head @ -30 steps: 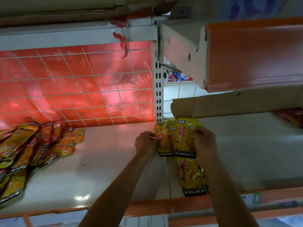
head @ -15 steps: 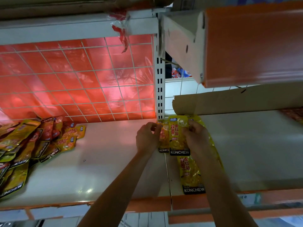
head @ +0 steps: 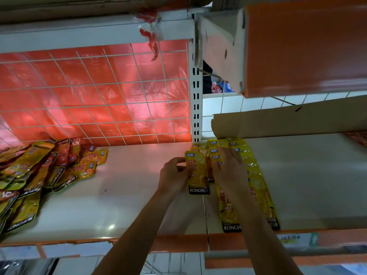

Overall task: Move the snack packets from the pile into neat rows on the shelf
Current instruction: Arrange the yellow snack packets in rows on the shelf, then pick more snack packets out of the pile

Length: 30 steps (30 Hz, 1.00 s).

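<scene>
- The left hand (head: 172, 177) pinches the left edge of a yellow packet (head: 198, 175), its fingers curled round that edge. The right hand (head: 230, 173) lies with its fingers nearly straight, pressing down on the row of packets (head: 258, 187) just beside it.
- The shelf (head: 123, 195) is a pale, glossy board with an orange front strip (head: 178, 245). A seam runs front to back under the hands.
- Behind it stands a wire grid (head: 99, 100) backed by a red plastic sheet, which casts a pink glow on the board.
- An upper shelf (head: 305, 46) with an orange face juts out at the top right.
- A cardboard strip (head: 288, 121) leans along the back on the right side.
- The pile (head: 33, 175) of yellow and red packets lies jumbled at the far left, well apart from the hands.
- The row overlaps like tiles, running from the slotted upright (head: 196, 108) to the front edge.
- The held packet's long axis runs front to back, with its black KONCHEW band toward the front edge.
</scene>
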Motion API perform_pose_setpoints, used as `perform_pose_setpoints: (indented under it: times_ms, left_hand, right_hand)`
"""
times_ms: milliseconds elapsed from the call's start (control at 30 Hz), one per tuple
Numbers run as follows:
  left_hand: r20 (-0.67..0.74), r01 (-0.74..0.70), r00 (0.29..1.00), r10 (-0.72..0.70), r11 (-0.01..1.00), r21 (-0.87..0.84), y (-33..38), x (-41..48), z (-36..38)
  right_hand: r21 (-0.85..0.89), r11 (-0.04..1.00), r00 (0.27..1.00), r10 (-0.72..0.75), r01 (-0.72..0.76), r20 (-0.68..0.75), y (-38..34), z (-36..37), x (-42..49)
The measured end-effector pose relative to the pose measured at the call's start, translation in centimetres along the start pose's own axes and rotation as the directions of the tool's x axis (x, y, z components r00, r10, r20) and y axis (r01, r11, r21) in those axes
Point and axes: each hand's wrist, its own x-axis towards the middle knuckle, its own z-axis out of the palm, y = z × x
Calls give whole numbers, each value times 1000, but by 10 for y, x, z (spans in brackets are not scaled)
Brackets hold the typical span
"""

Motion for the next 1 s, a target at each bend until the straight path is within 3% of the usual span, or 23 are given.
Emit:
perform_pose_setpoints:
  times_ms: [267,533,733,1000]
  left_hand:
    - [-7,-49,999,52,971,234,2,3,15]
    - [-13,-49,998,62,879,474,-1,5,16]
    - [-17,-68,995,96,813,579,2,5,11]
    - [-78,-240,912,403,678,694,-20,-2,-42]
  right_hand:
    - [-96,995,993,8,3,115,9,7,-7]
    - [-128,992,992,5,11,124,10,10,-7]
    - [-97,991,993,-79,88,91,-7,26,-10]
    - [-78,976,965,-186,203,183,-57,71,-18]
